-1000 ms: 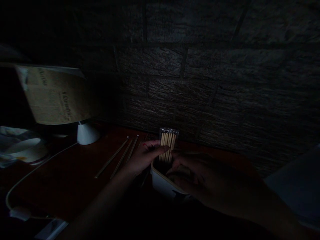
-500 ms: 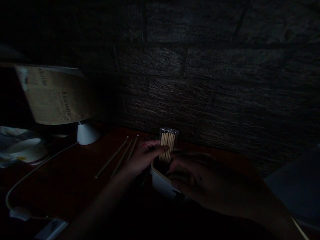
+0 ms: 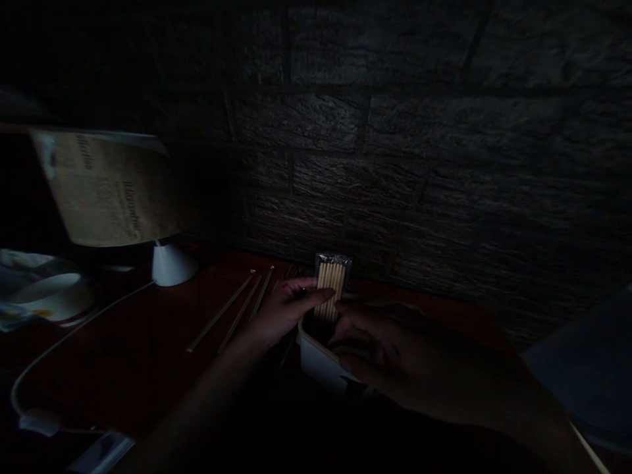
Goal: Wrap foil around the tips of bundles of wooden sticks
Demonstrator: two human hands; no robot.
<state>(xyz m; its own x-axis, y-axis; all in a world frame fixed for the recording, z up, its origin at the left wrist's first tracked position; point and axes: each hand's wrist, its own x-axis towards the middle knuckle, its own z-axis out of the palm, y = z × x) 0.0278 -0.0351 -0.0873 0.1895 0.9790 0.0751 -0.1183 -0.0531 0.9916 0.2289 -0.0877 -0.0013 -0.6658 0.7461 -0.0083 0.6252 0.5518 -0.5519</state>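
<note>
Left hand (image 3: pixel 284 313) pinches the wooden sticks (image 3: pixel 332 278), white tub (image 3: pixel 318 365) just below! Right hand (image 3: pixel 382 342) curls alongside, its hold hard to tell; even thumb pressure should align those sticks.

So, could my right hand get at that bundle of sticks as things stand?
Probably yes: your right hand is right beside the bundle of sticks, with nothing visible between them; your left hand covers only part of it.

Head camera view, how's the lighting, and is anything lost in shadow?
Head view: very dim overall, with the pale sticks and lampshade showing best; head view: the right hand is shadowed, and the white container fades into black lower down.
</note>
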